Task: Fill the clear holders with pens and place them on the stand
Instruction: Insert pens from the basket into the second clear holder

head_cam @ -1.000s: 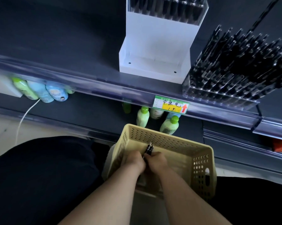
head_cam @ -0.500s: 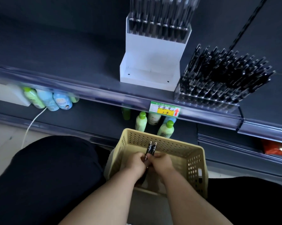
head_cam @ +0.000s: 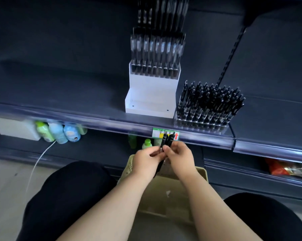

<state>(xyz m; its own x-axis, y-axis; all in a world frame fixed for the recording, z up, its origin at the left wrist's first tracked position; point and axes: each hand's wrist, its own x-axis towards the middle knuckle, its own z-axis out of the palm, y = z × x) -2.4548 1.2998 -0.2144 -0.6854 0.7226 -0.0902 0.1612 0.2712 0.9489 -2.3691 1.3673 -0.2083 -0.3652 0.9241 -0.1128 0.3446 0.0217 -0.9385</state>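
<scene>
Pens: a small bundle of black pens (head_cam: 166, 140) is held upright above the yellow basket (head_cam: 127, 168), just in front of the price label (head_cam: 157, 133) on the shelf (head_cam: 59, 94) edge.
Left hand: the left hand (head_cam: 145, 162) has its fingers curled round the lower part of the bundle.
Right hand: the right hand (head_cam: 179, 157) pinches the same pens near their middle, touching the left hand.
Clear holder: one clear holder (head_cam: 200, 126) stands on the shelf just beside the stand, on its right, and it looks already crowded with pens.
Stand: the white stand (head_cam: 152, 94) carries an upper holder (head_cam: 154, 71) with a row of pens; its lower step is bare.
Handling of the pens: I judge them light and stiff, with smooth barrels that can slide against each other, so a grip round the middle of the bundle seems safest.
Handling of the holder: probably rigid plastic, heavier when full and easy to tip; better to take it low, at both side walls.
Step in hand: it seems the pens are being put in order before they go into a holder.
Other things: bottles (head_cam: 58, 133) lie on the lower shelf.
</scene>
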